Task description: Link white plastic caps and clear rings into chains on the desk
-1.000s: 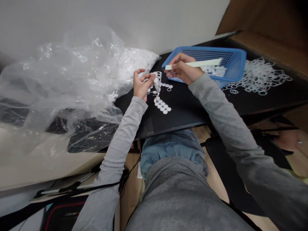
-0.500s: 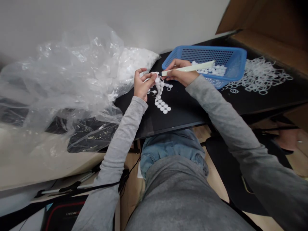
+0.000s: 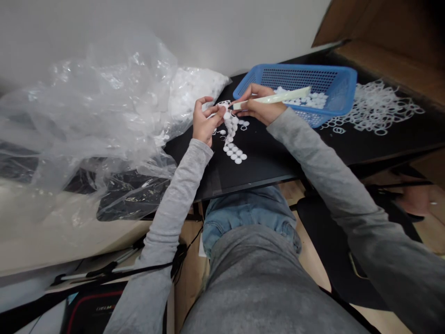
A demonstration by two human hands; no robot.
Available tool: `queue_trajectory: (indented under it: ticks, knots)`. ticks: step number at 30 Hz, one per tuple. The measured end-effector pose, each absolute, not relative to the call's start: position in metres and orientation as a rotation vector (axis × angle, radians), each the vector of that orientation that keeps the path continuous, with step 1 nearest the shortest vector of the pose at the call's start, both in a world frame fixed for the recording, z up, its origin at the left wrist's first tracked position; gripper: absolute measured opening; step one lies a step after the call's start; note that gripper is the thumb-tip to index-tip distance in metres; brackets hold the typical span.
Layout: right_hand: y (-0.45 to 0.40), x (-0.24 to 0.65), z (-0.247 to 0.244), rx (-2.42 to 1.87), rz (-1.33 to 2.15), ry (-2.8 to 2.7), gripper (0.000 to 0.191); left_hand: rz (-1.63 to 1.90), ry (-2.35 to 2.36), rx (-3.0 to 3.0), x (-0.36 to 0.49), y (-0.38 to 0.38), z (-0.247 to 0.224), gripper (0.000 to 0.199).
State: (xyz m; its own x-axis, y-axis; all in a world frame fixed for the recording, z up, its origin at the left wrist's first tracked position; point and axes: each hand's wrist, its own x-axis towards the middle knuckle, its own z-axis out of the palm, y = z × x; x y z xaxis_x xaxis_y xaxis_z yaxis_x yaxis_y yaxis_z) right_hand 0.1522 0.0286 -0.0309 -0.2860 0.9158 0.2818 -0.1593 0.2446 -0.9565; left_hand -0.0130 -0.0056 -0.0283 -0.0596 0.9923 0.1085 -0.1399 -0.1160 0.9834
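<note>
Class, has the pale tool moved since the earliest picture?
Yes. The pale tool has shifted left against the blue basket, its tip now at the white discs by the left hand.

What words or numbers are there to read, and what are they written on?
One short line of light letters is on the black case with red trim, but it is too small and blurred to read for sure.
No writing shows on the long pale green tool or the blue plastic basket.
</note>
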Motion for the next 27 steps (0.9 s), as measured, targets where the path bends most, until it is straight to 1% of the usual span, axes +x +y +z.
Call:
queue_trajectory:
  ticks: [3,6,11,17,19,23,25,27]
  knots:
    - [0.03,0.151,-0.034,-0.73,1.18,-1.514,0.047,1.403,1.092,1.162,-0.014,-0.005,-0.029,0.054]
    - [0.027,0.147,-0.038,-0.659,1.016,-1.608,0.044,1.403,1.113,1.155,-0.015,-0.003,-0.032,0.054]
    - [0.015,0.141,-0.043,-0.624,0.693,-1.727,0.018,1.384,1.144,1.153,-0.015,0.0,-0.036,0.05]
    - [0.013,0.141,-0.044,-0.718,0.414,-1.77,0.023,1.312,1.107,1.172,-0.011,-0.003,-0.032,0.043]
    - [0.017,0.143,-0.045,-0.738,0.405,-1.77,0.022,1.298,1.106,1.161,-0.009,-0.005,-0.028,0.035]
    - [0.026,0.149,-0.041,-0.713,0.583,-1.714,0.017,1.306,1.088,1.078,-0.011,-0.007,-0.022,0.019]
    - [0.025,0.151,-0.036,-0.668,0.624,-1.659,0.018,1.308,1.07,1.048,-0.013,-0.007,-0.021,0.018]
    - [0.021,0.152,-0.029,-0.586,0.617,-1.589,0.015,1.302,1.069,1.034,-0.015,-0.007,-0.021,0.02]
